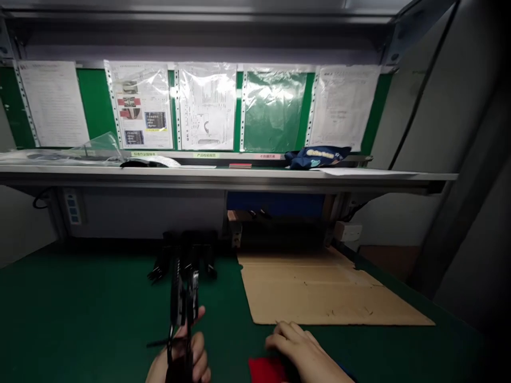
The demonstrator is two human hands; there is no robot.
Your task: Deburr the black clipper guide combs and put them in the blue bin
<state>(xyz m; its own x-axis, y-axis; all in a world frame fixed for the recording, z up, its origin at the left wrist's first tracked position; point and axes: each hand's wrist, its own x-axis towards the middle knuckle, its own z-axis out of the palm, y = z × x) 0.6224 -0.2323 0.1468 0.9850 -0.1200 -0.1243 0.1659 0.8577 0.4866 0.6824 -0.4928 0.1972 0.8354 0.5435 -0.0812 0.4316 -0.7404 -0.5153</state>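
At the bottom left of the head view, my left hand (pixel 195 354) is wrapped round black strap-like parts (pixel 183 298), which point up and away over the green table. My right hand (pixel 299 346) is lower right of centre, palm down with curled fingers, beside the near edge of a cardboard sheet (pixel 319 298). A red item (pixel 265 371) lies next to and partly under it. Whatever its fingers may hold is hidden. More black parts (pixel 209 260) lie farther back on the green table (pixel 91 314).
A shelf (pixel 239 178) crosses above the table, bearing a dark blue pouch (pixel 317 157) and clear plastic. Papers in sleeves (pixel 205 106) hang behind it. A power strip (pixel 73 206) is at the left, and a white socket box (pixel 349 232) at the right.
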